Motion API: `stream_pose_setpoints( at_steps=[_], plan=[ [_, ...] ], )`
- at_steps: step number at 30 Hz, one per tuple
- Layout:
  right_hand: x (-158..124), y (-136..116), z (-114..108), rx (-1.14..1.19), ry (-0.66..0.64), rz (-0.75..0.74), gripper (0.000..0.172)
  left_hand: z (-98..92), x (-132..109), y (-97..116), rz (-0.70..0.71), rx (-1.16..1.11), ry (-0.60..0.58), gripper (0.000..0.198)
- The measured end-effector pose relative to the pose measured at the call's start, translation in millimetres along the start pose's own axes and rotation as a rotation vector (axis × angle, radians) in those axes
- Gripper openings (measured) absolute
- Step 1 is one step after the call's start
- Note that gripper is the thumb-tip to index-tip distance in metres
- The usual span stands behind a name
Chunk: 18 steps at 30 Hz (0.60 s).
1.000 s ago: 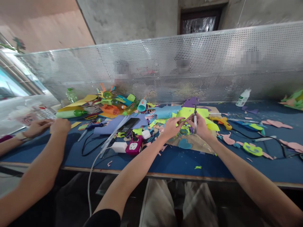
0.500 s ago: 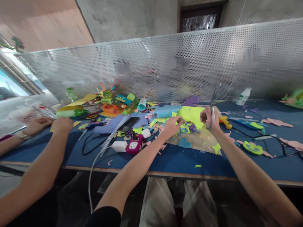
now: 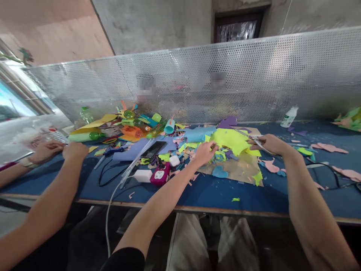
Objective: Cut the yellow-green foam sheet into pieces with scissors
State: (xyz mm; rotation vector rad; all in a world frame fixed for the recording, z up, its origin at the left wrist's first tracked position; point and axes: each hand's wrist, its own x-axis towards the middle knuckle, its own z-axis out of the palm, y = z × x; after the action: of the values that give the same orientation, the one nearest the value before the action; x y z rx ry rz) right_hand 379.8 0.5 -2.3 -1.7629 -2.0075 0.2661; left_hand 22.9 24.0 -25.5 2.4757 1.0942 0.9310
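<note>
Clearly, right hand [image 3: 271,144]: fingers gripping scissors [image 3: 256,140], blades toward ten o'clock
Left hand [image 3: 206,152]: fingers curled; any pinch, cannot tell
Lime paper [image 3: 231,140]: left hand's two o'clock

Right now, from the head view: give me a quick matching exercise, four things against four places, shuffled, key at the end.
Things
1. Scissors
2. Blue heart-shaped piece
3. White bottle
4. Magenta power cube

Places
A. At the back of the desk, near the perforated screen
B. Beside a white adapter
C. In the person's right hand
D. On the brown sheet

Pairs: 1-C, 2-D, 3-A, 4-B
</note>
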Motion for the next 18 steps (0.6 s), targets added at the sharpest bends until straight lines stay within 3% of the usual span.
stream_pose_setpoints(
  at_steps=[4,8,11,13,18],
  plan=[
    [4.5,10.0,6.7,-0.163,-0.078,0.083,0.030,-0.2,-0.3,-2.5,-0.012,-0.037,-0.051,0.038],
    [8.2,17.1,7.8,-0.329,-0.032,0.136,0.020,-2.4,-1.0,-0.8,-0.006,-0.045,-0.042,0.041],
    [7.7,20.1,3.7,-0.356,0.043,0.274,0.028,-4.8,-1.3,2.4,-0.007,-0.044,-0.052,0.041],
    [6.2,18.4,2.3,-0.335,0.015,0.323,0.035,-5.9,-1.3,3.8,-0.002,-0.046,-0.054,0.040],
    [4.5,4.6,9.8,-0.272,-0.143,0.217,0.044,-6.5,-1.4,3.9,0.005,-0.051,-0.057,0.039]
  ],
)
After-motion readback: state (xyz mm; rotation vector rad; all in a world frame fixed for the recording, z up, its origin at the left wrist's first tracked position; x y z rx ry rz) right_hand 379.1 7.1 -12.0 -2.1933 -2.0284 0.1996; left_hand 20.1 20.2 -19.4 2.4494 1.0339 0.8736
